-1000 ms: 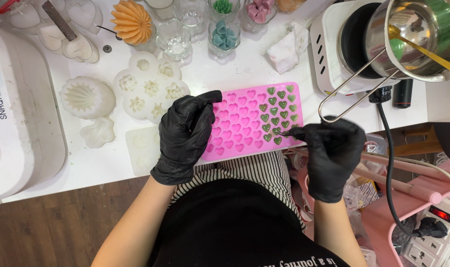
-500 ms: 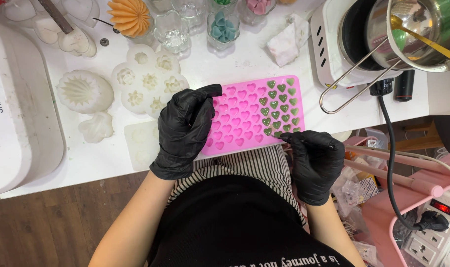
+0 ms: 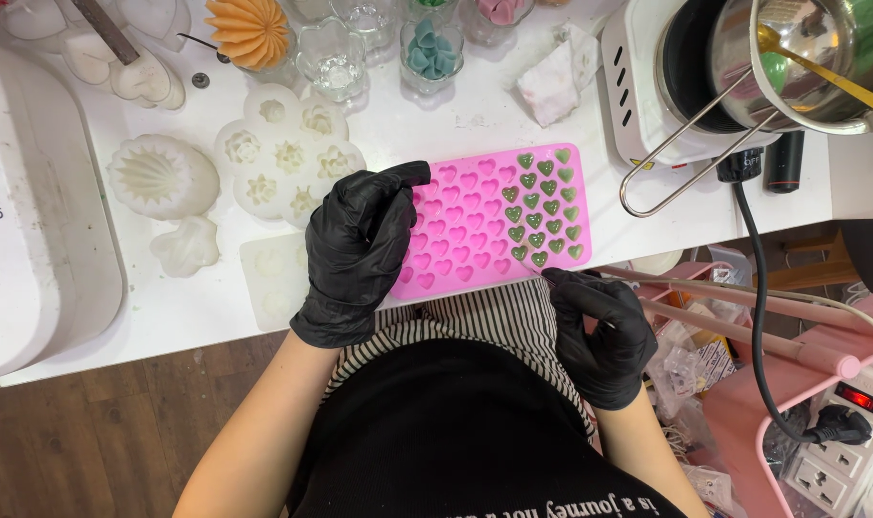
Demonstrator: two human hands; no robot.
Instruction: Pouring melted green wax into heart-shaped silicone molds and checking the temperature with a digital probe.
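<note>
A pink heart-cavity mould [image 3: 475, 225] lies on the white table [image 3: 475, 120], its right columns filled with green wax hearts [image 3: 542, 206]. My left hand [image 3: 355, 249], in a black glove, presses flat on the mould's left end. Just off the near right corner of the mould, my gloved right hand [image 3: 599, 326] pinches a thin pointed tool [image 3: 534, 271] whose tip touches the lowest green hearts.
White flower moulds [image 3: 288, 158] and white wax shapes [image 3: 163, 177] sit left of the pink mould. Glass cups [image 3: 333, 58] stand at the back. A hot plate [image 3: 676, 82] with a metal pot [image 3: 820, 58] is at the right, its black cable [image 3: 757, 288] running down to a power strip [image 3: 839, 451].
My right hand has drawn back from the mould's right side toward my body and now holds the thin tool at the near right corner. The left hand stays on the mould.
</note>
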